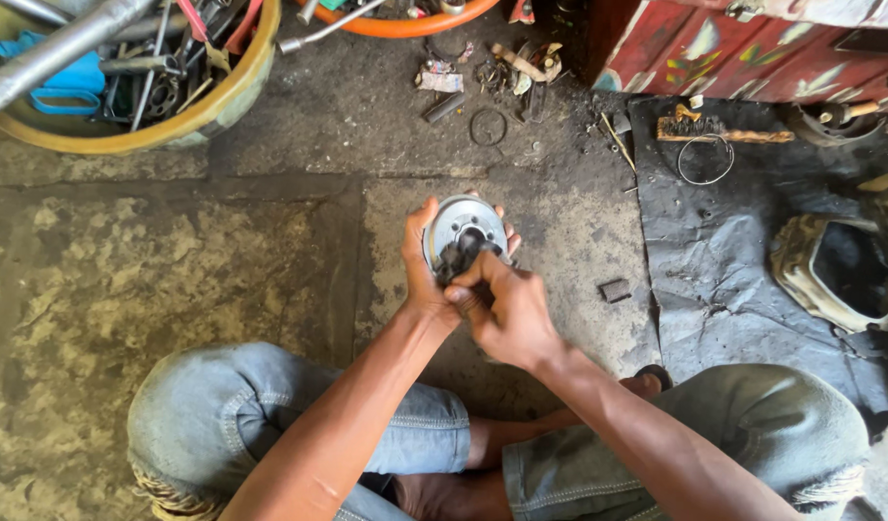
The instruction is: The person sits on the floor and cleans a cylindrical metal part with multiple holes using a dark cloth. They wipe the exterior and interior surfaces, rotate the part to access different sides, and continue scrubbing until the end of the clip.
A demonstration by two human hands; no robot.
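I hold a round silver metal hub (466, 225) with several holes in its face, up in front of me above the concrete floor. My left hand (420, 265) cups it from the left and behind, thumb on the rim. My right hand (507, 304) pinches a small dark part (460, 257) against the middle of the hub's face. My knees in pale jeans frame the bottom of the view.
A yellow basin (212, 106) of tools and pipes sits top left, an orange basin (405, 24) top centre. Loose rings, bolts and scraps (487, 125) lie on the floor. A dark mat (734, 260) at right carries a brush, a wire ring and an engine cover (830, 270).
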